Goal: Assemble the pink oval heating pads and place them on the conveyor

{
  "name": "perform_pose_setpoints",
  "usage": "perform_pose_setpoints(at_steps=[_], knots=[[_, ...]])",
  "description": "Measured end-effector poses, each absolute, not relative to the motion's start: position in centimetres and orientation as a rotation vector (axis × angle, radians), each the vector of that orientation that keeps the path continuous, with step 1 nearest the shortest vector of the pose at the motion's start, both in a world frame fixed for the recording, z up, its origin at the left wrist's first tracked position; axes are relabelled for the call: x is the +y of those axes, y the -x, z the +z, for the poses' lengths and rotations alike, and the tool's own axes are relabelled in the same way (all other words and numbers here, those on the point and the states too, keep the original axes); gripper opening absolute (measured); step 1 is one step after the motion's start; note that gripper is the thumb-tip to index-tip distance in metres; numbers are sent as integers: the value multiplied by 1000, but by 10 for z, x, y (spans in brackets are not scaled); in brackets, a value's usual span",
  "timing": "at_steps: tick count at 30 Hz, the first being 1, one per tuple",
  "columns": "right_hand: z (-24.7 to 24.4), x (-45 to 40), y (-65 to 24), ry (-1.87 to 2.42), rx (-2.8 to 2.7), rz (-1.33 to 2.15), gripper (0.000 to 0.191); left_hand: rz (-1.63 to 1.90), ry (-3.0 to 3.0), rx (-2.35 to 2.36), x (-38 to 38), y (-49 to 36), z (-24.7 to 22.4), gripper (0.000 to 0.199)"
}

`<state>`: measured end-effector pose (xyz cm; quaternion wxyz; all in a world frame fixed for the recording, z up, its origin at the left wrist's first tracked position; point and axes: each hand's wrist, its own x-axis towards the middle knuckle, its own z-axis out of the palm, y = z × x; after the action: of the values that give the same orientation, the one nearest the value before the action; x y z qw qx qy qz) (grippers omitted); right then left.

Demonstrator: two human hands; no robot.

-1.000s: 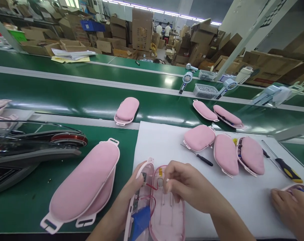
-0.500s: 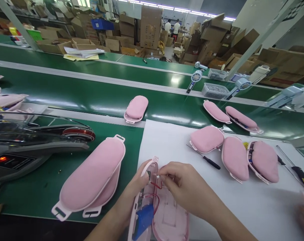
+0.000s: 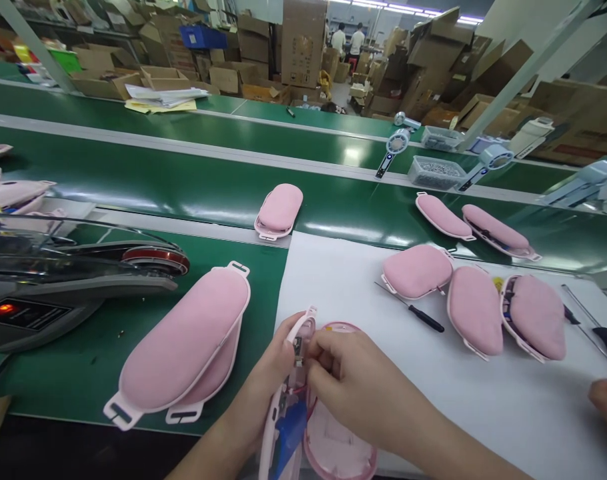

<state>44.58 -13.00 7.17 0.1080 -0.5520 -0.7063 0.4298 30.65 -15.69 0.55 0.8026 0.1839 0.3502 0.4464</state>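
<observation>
- Head view: a green desk (image 3: 58, 390) spans the scene, with a white sheet (image 3: 333, 280) spread under the work.
- Pink shell (image 3: 270, 430), tilted on edge near the sheet's front; its matching half (image 3: 344, 441) lies open just beside it.
- Left hand (image 3: 273, 360) wraps the shell, thumb at the rim; right hand (image 3: 346, 377) is curled, fingertips gathered inside (whether they pinch anything, one cannot tell).
- Blue-wrapped part (image 3: 291, 432), low in the shell, best left unpressed.
- Circuit board (image 3: 298, 347), beside those fingertips: a braced shell and light, straight pressure should serve better than prying.
- Red wires (image 3: 312, 405), between the halves, should stay slack and clear of both rims.
</observation>
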Motion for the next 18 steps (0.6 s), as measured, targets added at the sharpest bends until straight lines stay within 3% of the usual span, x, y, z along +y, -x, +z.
perform_pose_setpoints(at_steps=[8, 18], knots=[[65, -130, -445, 1626, -1987, 1280, 18, 988, -361, 688, -154, -311, 13, 72], [61, -134, -446, 1608, -1871, 1418, 19, 1058, -452, 751, -147, -311, -15, 77]])
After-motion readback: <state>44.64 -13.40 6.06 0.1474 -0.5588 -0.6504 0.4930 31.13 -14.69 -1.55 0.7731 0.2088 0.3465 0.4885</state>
